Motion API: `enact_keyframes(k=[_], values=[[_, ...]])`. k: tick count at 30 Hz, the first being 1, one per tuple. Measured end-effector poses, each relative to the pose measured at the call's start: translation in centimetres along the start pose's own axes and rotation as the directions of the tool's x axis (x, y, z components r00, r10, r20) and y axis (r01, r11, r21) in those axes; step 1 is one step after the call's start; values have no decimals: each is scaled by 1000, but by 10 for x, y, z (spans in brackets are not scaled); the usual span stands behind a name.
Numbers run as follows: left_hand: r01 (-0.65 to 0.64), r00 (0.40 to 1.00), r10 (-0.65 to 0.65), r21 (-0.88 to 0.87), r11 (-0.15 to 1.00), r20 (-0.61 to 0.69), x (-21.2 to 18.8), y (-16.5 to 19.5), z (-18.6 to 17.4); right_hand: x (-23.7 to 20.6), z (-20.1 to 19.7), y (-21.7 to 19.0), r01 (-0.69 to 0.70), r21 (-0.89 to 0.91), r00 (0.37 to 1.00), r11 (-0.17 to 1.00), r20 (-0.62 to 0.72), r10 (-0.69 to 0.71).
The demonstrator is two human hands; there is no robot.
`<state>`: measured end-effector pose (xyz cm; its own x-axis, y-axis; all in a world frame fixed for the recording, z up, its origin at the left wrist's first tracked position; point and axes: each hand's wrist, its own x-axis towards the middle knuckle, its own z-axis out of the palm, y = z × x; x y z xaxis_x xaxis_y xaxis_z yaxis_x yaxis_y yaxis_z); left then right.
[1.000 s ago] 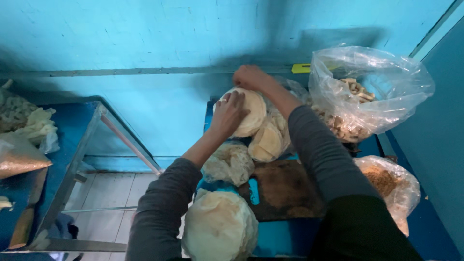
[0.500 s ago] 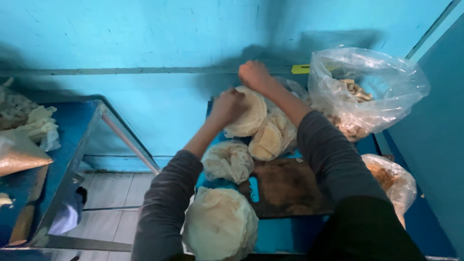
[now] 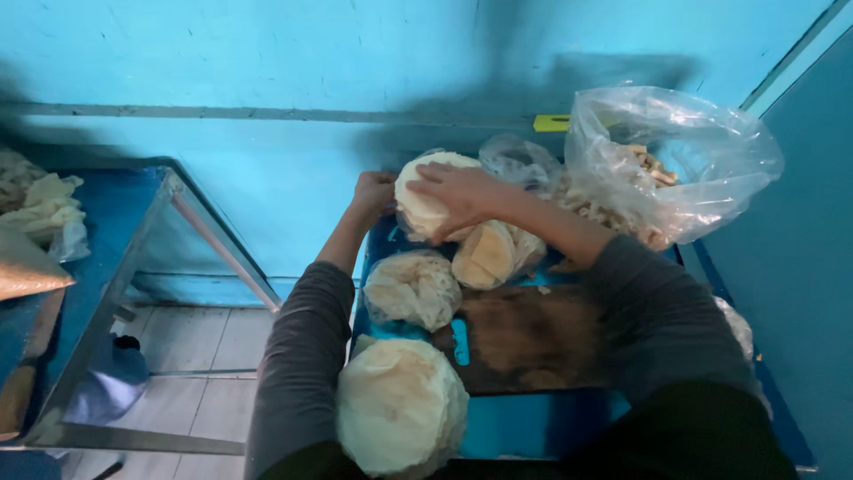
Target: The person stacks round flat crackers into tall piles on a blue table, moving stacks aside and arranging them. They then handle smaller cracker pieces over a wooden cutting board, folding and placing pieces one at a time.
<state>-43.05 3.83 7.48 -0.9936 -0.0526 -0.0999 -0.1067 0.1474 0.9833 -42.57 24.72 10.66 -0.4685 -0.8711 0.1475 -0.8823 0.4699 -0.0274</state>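
Turquoise wall [image 3: 267, 62], tiled floor [image 3: 204, 347], blue metal-framed table [image 3: 133, 258] left.

wall [image 3: 267, 62] turquoise | tortilla stacks [image 3: 402, 404] cream | board [image 3: 533, 338] dark brown

Clear bagged pale rounds [image 3: 426, 200] beside big clear bag [image 3: 675, 160].
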Motion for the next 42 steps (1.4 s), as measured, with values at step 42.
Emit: enact_keyframes(k=[42], values=[[-356,928,277,818,451,251,-46,-62,16,25,-17,12,-252,-161,966,954,23,259]])
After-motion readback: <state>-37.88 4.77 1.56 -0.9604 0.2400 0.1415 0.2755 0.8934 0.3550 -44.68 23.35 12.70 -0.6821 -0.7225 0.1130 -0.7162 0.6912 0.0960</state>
